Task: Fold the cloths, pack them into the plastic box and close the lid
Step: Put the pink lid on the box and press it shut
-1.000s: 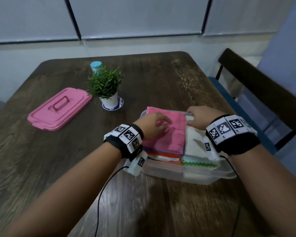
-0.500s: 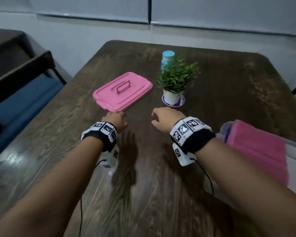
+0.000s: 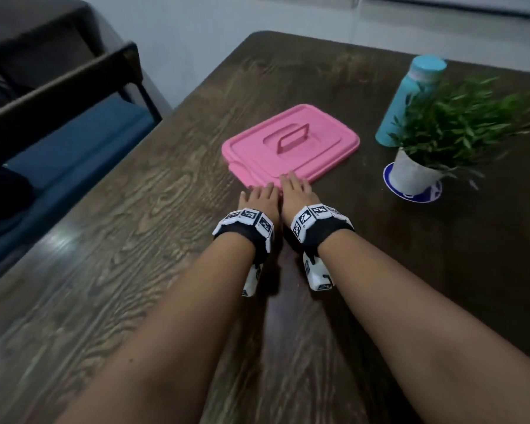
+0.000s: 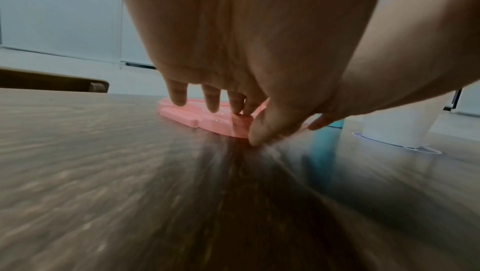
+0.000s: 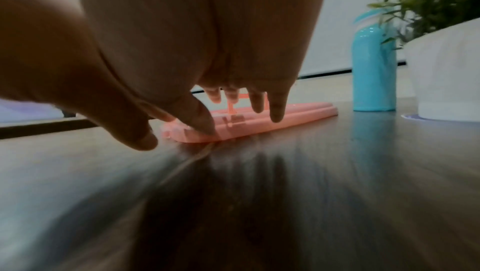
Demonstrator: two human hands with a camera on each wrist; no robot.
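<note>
Both hands reach side by side over the dark wooden worktop [image 3: 104,270]. The left hand [image 3: 259,198] and right hand [image 3: 296,192] have loosely spread fingers above the near edge of the pink lid [image 3: 291,142]; contact is unclear. The lid lies flat, handle up. Farther right stand a potted plant [image 3: 447,133] and a teal bottle [image 3: 410,96].

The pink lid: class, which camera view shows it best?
Head view: the whole pink lid with its handle lies flat on the table. Both wrist views show only its near edge, side-on, behind fingers.
</note>
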